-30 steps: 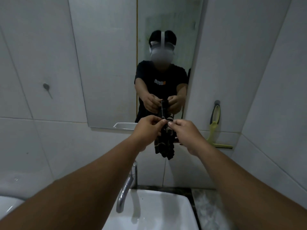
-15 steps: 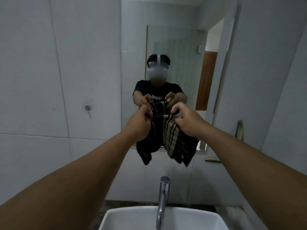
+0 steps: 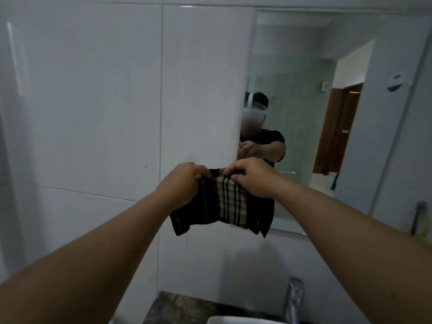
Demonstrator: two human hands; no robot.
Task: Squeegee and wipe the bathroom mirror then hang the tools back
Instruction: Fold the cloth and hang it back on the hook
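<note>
1. Left hand point(image 3: 184, 181) and right hand point(image 3: 251, 177) each pinch the top edge of the checked cloth point(image 3: 224, 206).
2. The cloth hangs against the tiled wall point(image 3: 93, 113), at the mirror's point(image 3: 315, 113) left edge.

We hold both hands up close to the tiled wall point(image 3: 117, 113); just beyond our fingertips point(image 3: 205, 172) it blocks any forward reach. The cloth point(image 3: 222, 206) hangs directly below our fingers, filling that gap. Further below, the tap point(image 3: 295, 298) rises, well apart. Left of our fingers the air is open.
</note>
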